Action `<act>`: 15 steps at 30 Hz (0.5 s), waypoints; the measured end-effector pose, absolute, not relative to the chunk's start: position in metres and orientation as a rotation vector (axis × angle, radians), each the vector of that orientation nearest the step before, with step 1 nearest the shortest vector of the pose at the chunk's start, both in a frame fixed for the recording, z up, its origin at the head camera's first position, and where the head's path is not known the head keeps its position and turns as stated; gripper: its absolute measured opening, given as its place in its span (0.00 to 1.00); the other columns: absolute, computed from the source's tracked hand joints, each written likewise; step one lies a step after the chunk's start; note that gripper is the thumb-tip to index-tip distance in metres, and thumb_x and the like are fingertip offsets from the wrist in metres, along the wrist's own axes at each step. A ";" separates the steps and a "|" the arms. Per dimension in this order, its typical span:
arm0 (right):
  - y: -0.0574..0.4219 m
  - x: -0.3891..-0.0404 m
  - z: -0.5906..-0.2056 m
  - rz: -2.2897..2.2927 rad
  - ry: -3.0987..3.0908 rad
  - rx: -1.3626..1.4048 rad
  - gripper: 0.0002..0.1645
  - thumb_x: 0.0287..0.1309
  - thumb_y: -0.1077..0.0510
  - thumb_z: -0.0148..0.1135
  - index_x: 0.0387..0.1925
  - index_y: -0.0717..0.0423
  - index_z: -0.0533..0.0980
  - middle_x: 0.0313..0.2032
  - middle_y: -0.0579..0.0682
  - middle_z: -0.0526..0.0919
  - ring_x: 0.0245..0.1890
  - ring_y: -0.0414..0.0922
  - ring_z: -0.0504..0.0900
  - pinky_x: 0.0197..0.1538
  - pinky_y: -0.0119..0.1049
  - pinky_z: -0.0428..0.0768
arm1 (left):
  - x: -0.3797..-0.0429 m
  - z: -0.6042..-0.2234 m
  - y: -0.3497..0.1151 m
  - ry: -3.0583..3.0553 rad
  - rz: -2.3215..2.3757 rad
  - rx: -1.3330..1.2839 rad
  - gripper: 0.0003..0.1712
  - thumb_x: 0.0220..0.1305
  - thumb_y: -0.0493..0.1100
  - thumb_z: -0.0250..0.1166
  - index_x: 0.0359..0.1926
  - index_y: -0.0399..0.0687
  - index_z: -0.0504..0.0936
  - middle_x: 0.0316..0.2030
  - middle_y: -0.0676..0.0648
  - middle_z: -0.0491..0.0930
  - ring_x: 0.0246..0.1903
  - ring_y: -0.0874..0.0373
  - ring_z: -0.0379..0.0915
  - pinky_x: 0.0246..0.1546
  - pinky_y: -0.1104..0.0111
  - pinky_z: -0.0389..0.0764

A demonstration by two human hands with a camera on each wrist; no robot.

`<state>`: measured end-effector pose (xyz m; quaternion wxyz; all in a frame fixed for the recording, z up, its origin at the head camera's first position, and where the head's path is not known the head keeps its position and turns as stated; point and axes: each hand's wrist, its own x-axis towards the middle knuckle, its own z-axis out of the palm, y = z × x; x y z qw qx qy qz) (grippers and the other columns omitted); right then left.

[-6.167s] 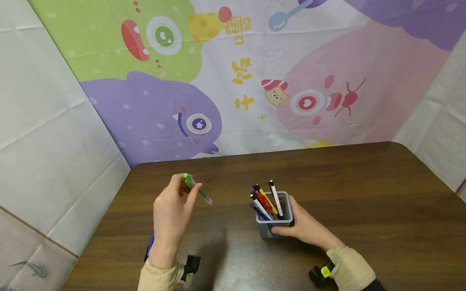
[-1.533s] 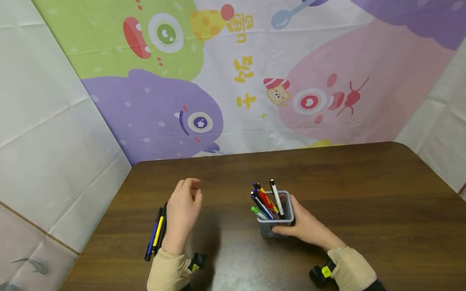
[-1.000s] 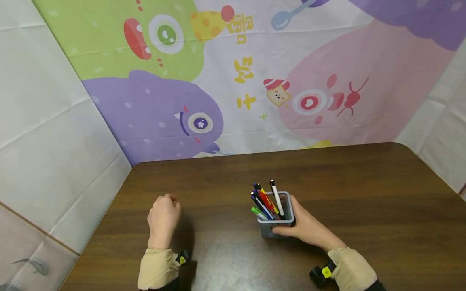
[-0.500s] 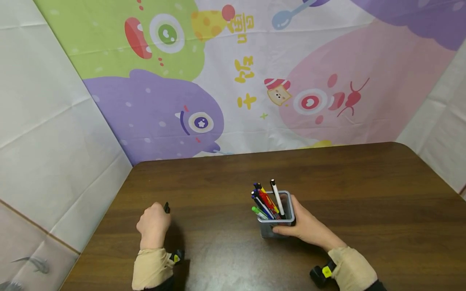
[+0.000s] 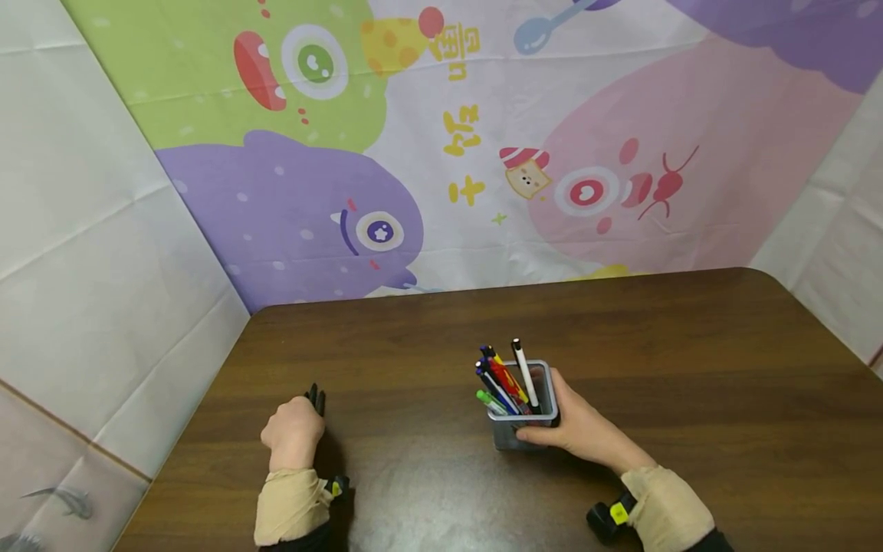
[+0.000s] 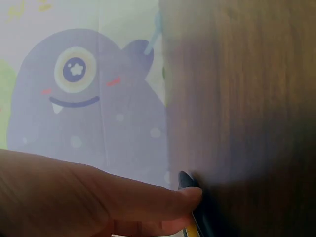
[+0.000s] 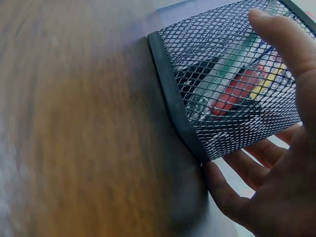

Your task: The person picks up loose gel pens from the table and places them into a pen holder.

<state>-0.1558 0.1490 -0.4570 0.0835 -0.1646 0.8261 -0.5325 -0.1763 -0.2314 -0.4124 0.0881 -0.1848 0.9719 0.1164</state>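
Note:
My left hand (image 5: 293,433) is low at the table's left side, thumb and fingertips pinching a yellow pen with a black end (image 6: 183,178). A dark pen (image 6: 206,217) lies right beside it. From above, two dark pen ends (image 5: 315,396) poke out past the hand, which covers the rest. My right hand (image 5: 576,425) holds a mesh pen holder (image 5: 509,438), thumb at the front and fingers round the far side. Several pens lean in the holder, among them a green one (image 5: 487,399), a red one (image 7: 236,93) and a white one with a black end (image 5: 526,376).
The brown wooden table (image 5: 414,353) runs back to a printed cloth (image 5: 469,253) with cartoon monsters. A pale side panel (image 5: 117,253) stands at the left. Both wrists carry small black cameras, one of them the right wrist camera (image 5: 608,521).
After the green pen went into the holder, my left hand moved left and down onto the pens on the table. Over the last half second a second dark end came into view. The right hand stayed put.

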 end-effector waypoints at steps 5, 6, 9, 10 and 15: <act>0.150 -0.156 -0.457 -1.590 2.467 -0.496 0.51 0.42 0.45 0.69 0.63 0.48 0.50 0.57 0.55 0.67 0.53 0.46 0.70 0.55 0.50 0.68 | -0.178 -0.414 -0.230 2.876 0.308 -0.548 0.22 0.57 0.43 0.53 0.41 0.25 0.75 0.37 0.26 0.76 0.33 0.37 0.73 0.31 0.50 0.74; 0.150 -0.156 -0.457 -1.591 2.467 -0.497 0.51 0.42 0.45 0.69 0.63 0.48 0.50 0.57 0.55 0.67 0.52 0.46 0.70 0.55 0.50 0.68 | -0.178 -0.414 -0.230 2.872 0.303 -0.548 0.22 0.57 0.44 0.54 0.41 0.25 0.75 0.36 0.27 0.76 0.32 0.37 0.73 0.30 0.50 0.74; 0.150 -0.156 -0.457 -1.592 2.467 -0.504 0.51 0.43 0.44 0.69 0.63 0.48 0.50 0.57 0.55 0.67 0.52 0.46 0.70 0.54 0.50 0.68 | -0.178 -0.414 -0.229 2.869 0.294 -0.542 0.23 0.57 0.45 0.55 0.42 0.24 0.75 0.36 0.27 0.76 0.31 0.38 0.73 0.30 0.51 0.74; 0.150 -0.156 -0.457 -1.591 2.470 -0.506 0.51 0.43 0.44 0.69 0.63 0.48 0.50 0.57 0.55 0.67 0.52 0.46 0.70 0.54 0.50 0.68 | -0.178 -0.413 -0.229 2.867 0.293 -0.539 0.23 0.57 0.45 0.55 0.41 0.24 0.75 0.36 0.27 0.76 0.31 0.38 0.73 0.30 0.51 0.74; 0.150 -0.156 -0.457 -1.584 2.481 -0.511 0.51 0.42 0.44 0.69 0.63 0.47 0.50 0.57 0.54 0.67 0.53 0.46 0.70 0.55 0.51 0.68 | -0.176 -0.412 -0.228 2.870 0.295 -0.540 0.23 0.56 0.45 0.55 0.41 0.25 0.75 0.36 0.27 0.76 0.31 0.38 0.73 0.30 0.51 0.74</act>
